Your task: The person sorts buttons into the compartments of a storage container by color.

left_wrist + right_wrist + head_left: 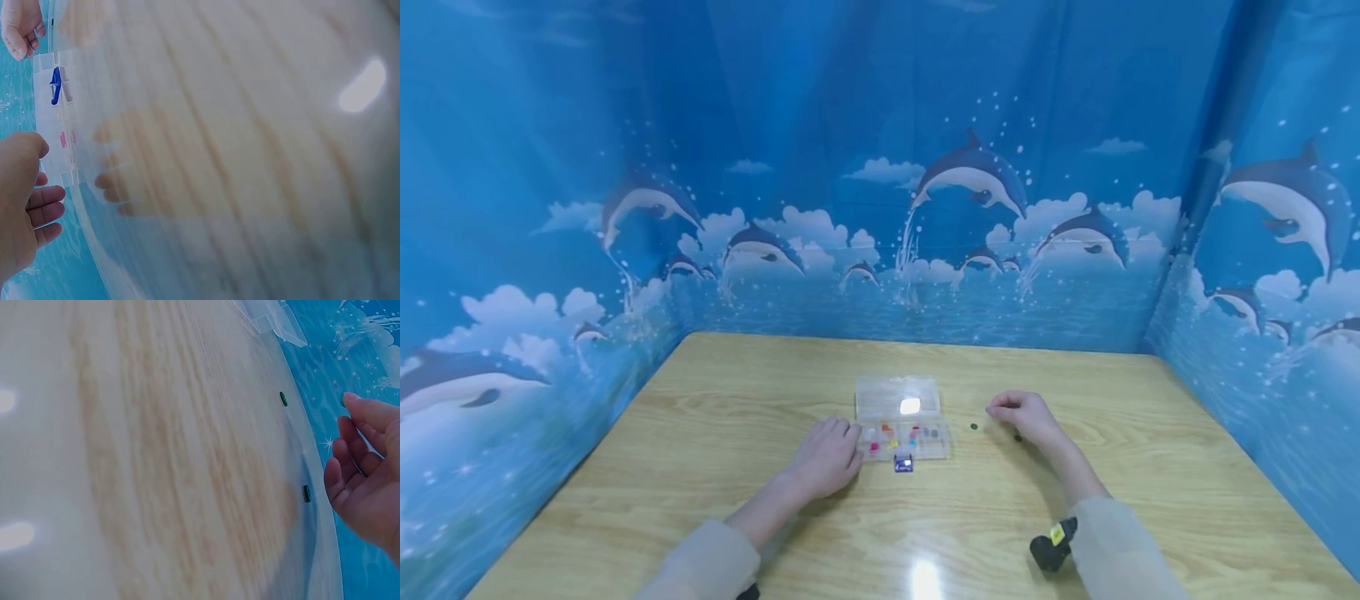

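My left hand (829,457) rests at the left end of a clear plastic compartment box (936,450). Its thumb and index finger are right at the box's end, and the other fingers stay loose. Several small coloured pieces (894,443) lie in the compartments. My right hand (1028,417), held low over the table to the right of the box, pinches a tiny green piece (344,399) between thumb and fingertip; most of it is hidden. On the table near this hand lie a small green disc (973,427) and a similar dark disc (1018,437).
The box's clear lid (883,396) stands open at its far side. A blue latch (903,464) sticks out at its front. Wood-grain tabletop (760,383) surrounds the box. Blue dolphin-print curtains (820,167) hang around the table's back and sides.
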`<control>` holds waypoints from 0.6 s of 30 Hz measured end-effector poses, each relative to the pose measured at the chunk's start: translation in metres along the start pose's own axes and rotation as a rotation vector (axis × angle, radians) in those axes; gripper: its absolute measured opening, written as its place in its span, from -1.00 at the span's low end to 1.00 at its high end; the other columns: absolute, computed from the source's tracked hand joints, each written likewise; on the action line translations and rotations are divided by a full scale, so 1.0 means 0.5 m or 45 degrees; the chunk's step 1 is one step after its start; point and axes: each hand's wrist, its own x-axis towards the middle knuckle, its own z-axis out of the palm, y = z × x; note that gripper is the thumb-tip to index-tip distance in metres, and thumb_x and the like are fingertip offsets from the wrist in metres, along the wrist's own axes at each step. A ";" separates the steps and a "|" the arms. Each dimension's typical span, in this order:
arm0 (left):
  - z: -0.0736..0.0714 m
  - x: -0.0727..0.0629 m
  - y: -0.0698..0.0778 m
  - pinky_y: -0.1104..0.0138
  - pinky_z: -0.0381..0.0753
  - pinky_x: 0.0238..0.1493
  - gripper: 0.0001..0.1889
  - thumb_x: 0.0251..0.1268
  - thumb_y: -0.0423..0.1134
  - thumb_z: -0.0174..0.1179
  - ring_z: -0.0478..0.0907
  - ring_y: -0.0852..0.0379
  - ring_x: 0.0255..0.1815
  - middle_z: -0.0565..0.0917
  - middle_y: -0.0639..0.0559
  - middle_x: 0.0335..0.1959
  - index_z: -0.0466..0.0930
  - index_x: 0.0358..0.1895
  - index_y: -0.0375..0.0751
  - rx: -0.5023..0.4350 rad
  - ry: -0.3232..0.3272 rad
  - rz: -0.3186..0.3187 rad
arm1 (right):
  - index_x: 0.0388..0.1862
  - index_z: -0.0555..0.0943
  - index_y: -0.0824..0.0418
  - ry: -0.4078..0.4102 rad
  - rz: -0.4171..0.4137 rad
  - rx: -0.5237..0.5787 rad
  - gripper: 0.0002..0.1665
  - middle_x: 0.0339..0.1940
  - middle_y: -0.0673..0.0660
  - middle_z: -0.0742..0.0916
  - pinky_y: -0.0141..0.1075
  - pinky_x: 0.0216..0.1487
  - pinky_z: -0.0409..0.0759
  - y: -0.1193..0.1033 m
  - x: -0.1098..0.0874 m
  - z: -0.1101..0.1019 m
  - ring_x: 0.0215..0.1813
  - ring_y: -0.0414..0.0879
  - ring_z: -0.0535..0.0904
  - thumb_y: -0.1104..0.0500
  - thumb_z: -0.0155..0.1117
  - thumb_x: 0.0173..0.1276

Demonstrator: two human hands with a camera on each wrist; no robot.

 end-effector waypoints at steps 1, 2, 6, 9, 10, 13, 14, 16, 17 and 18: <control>0.000 0.000 0.000 0.19 0.47 -0.13 -0.78 0.26 -0.16 0.07 0.38 0.08 -0.31 0.43 0.00 -0.40 0.46 -0.20 -0.26 0.001 -0.001 0.000 | -0.20 0.58 0.32 -0.003 0.004 0.007 -0.76 -0.28 0.12 0.61 -0.24 -0.31 0.40 -0.002 -0.001 0.001 -0.29 -0.03 0.39 0.15 0.22 0.28; -0.001 0.000 0.000 0.19 0.46 -0.13 -0.78 0.26 -0.16 0.07 0.38 0.08 -0.31 0.43 0.00 -0.40 0.46 -0.20 -0.26 0.000 -0.003 -0.002 | -0.20 0.58 0.32 -0.007 0.005 0.009 -0.76 -0.27 0.12 0.61 -0.24 -0.31 0.40 -0.005 -0.001 0.001 -0.28 -0.03 0.39 0.15 0.21 0.29; -0.002 0.000 0.001 0.18 0.46 -0.13 -0.78 0.27 -0.16 0.07 0.37 0.08 -0.31 0.43 -0.01 -0.40 0.46 -0.20 -0.26 -0.001 -0.008 -0.003 | -0.18 0.57 0.32 -0.021 -0.001 0.021 -0.75 -0.24 0.13 0.61 -0.22 -0.24 0.43 -0.013 -0.003 0.004 -0.22 -0.03 0.42 0.15 0.21 0.30; -0.001 0.000 0.001 0.18 0.46 -0.13 -0.79 0.26 -0.16 0.07 0.38 0.07 -0.31 0.44 -0.01 -0.40 0.46 -0.20 -0.26 0.005 -0.004 0.001 | -0.18 0.57 0.31 -0.027 -0.017 0.025 -0.74 -0.22 0.13 0.62 -0.19 -0.20 0.44 -0.021 -0.004 0.005 -0.20 -0.04 0.43 0.13 0.23 0.29; 0.000 0.000 0.000 0.18 0.46 -0.13 -0.78 0.26 -0.16 0.07 0.38 0.07 -0.30 0.44 -0.02 -0.39 0.46 -0.20 -0.26 0.008 -0.002 0.002 | -0.18 0.57 0.31 -0.030 -0.025 0.026 -0.73 -0.21 0.13 0.62 -0.18 -0.20 0.44 -0.025 -0.005 0.005 -0.21 -0.04 0.43 0.12 0.23 0.29; 0.001 0.000 0.000 0.17 0.47 -0.13 -0.78 0.25 -0.17 0.08 0.39 0.06 -0.30 0.45 -0.03 -0.39 0.46 -0.20 -0.27 0.012 0.005 0.004 | -0.19 0.57 0.31 -0.029 -0.049 0.024 -0.74 -0.23 0.13 0.62 -0.16 -0.23 0.44 -0.037 -0.009 0.008 -0.23 -0.04 0.42 0.12 0.23 0.28; 0.001 0.000 0.000 0.17 0.47 -0.13 -0.78 0.25 -0.17 0.08 0.39 0.06 -0.30 0.45 -0.03 -0.39 0.46 -0.20 -0.27 0.011 0.006 0.005 | -0.19 0.57 0.32 -0.030 -0.061 0.024 -0.73 -0.23 0.13 0.63 -0.15 -0.25 0.44 -0.041 -0.010 0.010 -0.25 -0.04 0.42 0.13 0.23 0.28; 0.001 0.000 0.000 0.18 0.47 -0.14 -0.78 0.25 -0.17 0.08 0.39 0.06 -0.30 0.45 -0.03 -0.38 0.46 -0.19 -0.27 0.019 0.006 0.009 | -0.19 0.58 0.33 -0.030 -0.078 0.026 -0.73 -0.24 0.12 0.63 -0.15 -0.25 0.44 -0.047 -0.013 0.014 -0.25 -0.06 0.42 0.13 0.24 0.28; 0.001 0.000 0.000 0.18 0.47 -0.14 -0.78 0.25 -0.16 0.07 0.39 0.06 -0.31 0.46 -0.03 -0.39 0.46 -0.20 -0.27 0.023 0.006 0.011 | -0.19 0.58 0.33 -0.028 -0.087 0.028 -0.73 -0.25 0.11 0.63 -0.16 -0.25 0.44 -0.050 -0.015 0.016 -0.26 -0.07 0.42 0.13 0.25 0.27; 0.001 0.000 0.000 0.18 0.47 -0.15 -0.77 0.26 -0.16 0.07 0.39 0.07 -0.31 0.46 -0.03 -0.39 0.46 -0.20 -0.27 0.028 0.006 0.013 | -0.19 0.58 0.33 -0.030 -0.096 0.035 -0.72 -0.26 0.11 0.63 -0.16 -0.24 0.45 -0.053 -0.016 0.018 -0.25 -0.08 0.43 0.13 0.25 0.27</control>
